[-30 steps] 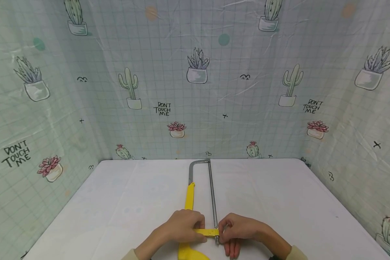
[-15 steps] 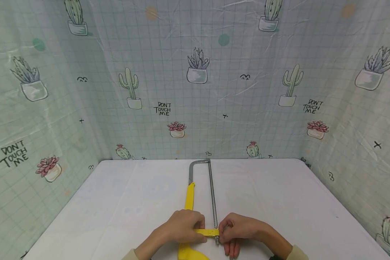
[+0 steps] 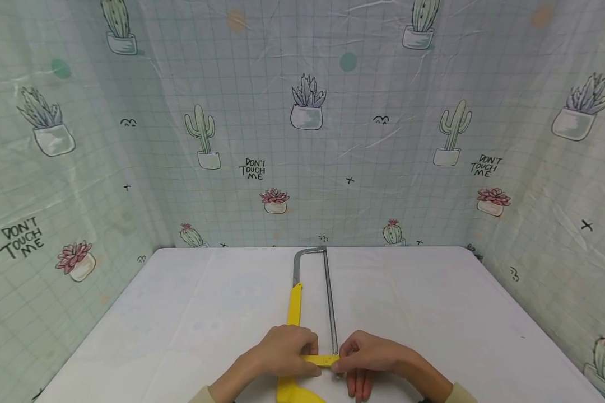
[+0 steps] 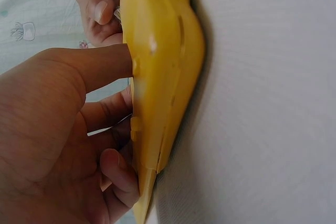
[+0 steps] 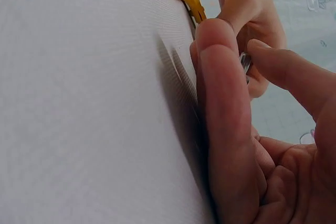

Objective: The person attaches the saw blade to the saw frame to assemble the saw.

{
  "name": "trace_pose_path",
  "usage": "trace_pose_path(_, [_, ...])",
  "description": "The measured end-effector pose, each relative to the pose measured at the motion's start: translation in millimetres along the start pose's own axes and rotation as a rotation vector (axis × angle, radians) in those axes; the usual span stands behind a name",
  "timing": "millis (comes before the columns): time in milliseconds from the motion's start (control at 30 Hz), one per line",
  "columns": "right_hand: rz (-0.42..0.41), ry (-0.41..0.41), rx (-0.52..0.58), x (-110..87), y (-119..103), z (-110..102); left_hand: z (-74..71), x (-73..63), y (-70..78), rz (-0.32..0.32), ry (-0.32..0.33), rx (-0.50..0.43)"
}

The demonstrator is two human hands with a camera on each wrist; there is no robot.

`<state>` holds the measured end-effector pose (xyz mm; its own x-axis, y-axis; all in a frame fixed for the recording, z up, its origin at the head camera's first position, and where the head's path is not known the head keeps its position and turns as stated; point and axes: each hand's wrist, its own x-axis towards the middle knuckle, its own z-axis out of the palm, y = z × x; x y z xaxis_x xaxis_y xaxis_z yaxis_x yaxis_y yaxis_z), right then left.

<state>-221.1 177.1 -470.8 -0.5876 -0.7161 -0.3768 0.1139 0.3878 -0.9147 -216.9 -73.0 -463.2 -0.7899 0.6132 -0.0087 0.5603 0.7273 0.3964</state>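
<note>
A hacksaw (image 3: 294, 308) with a yellow handle and grey bow lies flat on the white table, its blade (image 3: 330, 302) on the right side. My left hand (image 3: 287, 350) grips the frame where the yellow crosspiece (image 3: 325, 360) leaves the handle. In the left wrist view its thumb and fingers hold the yellow handle (image 4: 157, 61). At the crosspiece's right end, my right hand (image 3: 375, 352) pinches the small metal tension nut (image 5: 245, 62) between thumb and index finger. Its other fingers (image 5: 228, 108) lie low beside the table. The thumb partly covers the nut in the head view.
The white table (image 3: 206, 313) extends on both sides of the saw. A cactus-print curtain (image 3: 302, 151) hangs behind the table and along both sides. The far end of the saw comes close to the table's back edge.
My right thumb has shifted left across the tension nut, which now shows less. The left hand and the hacksaw hold still.
</note>
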Motion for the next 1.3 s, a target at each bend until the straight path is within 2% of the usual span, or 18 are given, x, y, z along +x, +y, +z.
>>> trace_pose_path(167, [0.01, 0.019, 0.0, 0.2, -0.6, 0.9, -0.2, -0.1, 0.5, -0.007, -0.004, -0.001])
trace_pose_path(633, [0.024, -0.002, 0.027, 2.0, 0.6, -0.6, -0.6, 0.9, 0.1, -0.017, -0.008, -0.002])
trace_pose_path(1300, [-0.017, -0.096, 0.057, 0.2, 0.2, -6.5, -0.5, 0.8, 0.6, -0.016, -0.006, -0.002])
